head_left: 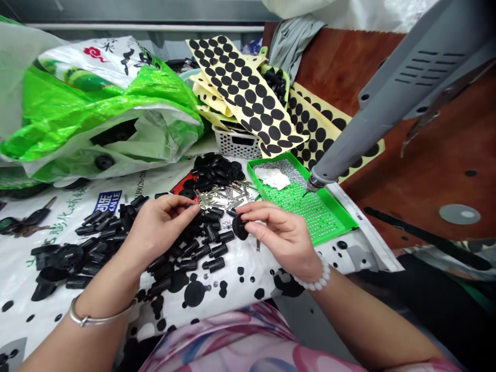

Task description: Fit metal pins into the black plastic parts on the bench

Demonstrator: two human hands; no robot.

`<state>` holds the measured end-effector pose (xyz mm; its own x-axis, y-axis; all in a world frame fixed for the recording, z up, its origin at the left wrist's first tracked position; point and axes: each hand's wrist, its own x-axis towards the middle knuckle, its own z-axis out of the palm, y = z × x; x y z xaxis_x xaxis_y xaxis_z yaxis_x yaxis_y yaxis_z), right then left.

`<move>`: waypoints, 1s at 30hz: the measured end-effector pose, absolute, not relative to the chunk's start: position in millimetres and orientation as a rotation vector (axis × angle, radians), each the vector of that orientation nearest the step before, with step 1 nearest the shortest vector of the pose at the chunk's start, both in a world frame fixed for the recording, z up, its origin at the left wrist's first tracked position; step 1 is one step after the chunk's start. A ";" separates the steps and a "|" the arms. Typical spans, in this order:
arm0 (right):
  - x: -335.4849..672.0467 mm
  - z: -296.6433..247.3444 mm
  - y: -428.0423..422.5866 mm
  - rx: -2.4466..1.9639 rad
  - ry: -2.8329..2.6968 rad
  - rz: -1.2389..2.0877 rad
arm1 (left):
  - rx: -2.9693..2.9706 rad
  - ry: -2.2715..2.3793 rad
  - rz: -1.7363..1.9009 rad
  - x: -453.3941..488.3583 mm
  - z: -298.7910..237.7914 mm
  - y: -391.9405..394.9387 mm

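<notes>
My right hand (277, 235) pinches a round black plastic part (240, 226) between thumb and fingers, its disc tilted on edge. My left hand (158, 222) is closed in a pinch at the edge of a pile of small flat metal strips (227, 196); whatever lies between those fingertips is too small to make out. Under and around both hands lie many short black plastic stems (211, 232). Behind the metal strips is a heap of round black parts (217, 170).
A grey electric screwdriver (349, 139) hangs over a green tray (337, 219) holding small screws (284, 170). Sheets of black round stickers (248, 93) lean on a white basket (236, 144). A green and white plastic bag (155, 98) stands at left, near some keys (36, 214).
</notes>
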<state>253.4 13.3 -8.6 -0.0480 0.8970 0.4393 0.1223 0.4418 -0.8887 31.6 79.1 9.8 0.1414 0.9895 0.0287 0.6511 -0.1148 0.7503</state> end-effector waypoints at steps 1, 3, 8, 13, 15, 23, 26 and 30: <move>251.3 -8.4 13.9 -0.936 -1.496 0.820 | 1.743 1.551 0.797 31.8 12.6 79.5; 246.5 -7.0 15.0 -0.927 -1.486 0.835 | 1.564 1.496 0.898 31.8 17.4 79.5; 231.9 -1.7 16.4 -0.852 -1.447 0.811 | 1.061 1.147 0.958 31.9 18.0 76.0; 222.7 0.1 14.4 -0.788 -1.457 0.630 | 0.781 0.934 0.896 35.7 10.0 64.9; 221.7 0.2 13.1 -0.771 -1.485 0.557 | 0.718 0.880 0.874 36.7 7.3 59.5; 221.2 0.7 10.6 -0.729 -1.729 0.263 | 0.630 0.755 0.855 43.2 6.8 39.8; 220.0 0.1 10.3 -0.687 -1.795 0.204 | 0.673 0.733 0.826 42.9 5.2 33.7; 220.4 0.4 11.3 -0.727 -1.805 0.270 | 0.738 0.717 0.816 36.5 0.5 28.8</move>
